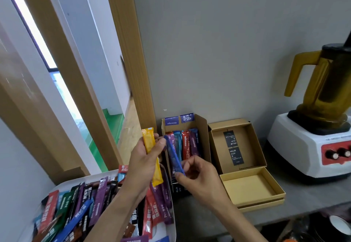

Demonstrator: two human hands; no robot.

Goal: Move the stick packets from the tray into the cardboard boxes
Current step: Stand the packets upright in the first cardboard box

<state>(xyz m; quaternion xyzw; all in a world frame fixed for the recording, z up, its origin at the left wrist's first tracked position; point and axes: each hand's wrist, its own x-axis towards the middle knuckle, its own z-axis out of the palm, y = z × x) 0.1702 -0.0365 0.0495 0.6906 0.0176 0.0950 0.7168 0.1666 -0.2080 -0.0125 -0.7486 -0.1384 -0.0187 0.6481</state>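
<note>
A few packets [187, 145] have been stood upright in the left box [204, 137]. The right box [218, 146] holds only two black cards [234, 149], on which "HELLO JILIN X" and "CAMPING CLUB" can be read. A large heap [98, 200] is left in the tray [85, 178], so the task is judged barely begun. A yellow packet [152, 158] is gripped in the left hand [144, 164]. A blue packet [173, 156] is pinched at its lower end by the right hand [199, 177], just in front of the left box. The packets' print is too small to be read.
</note>
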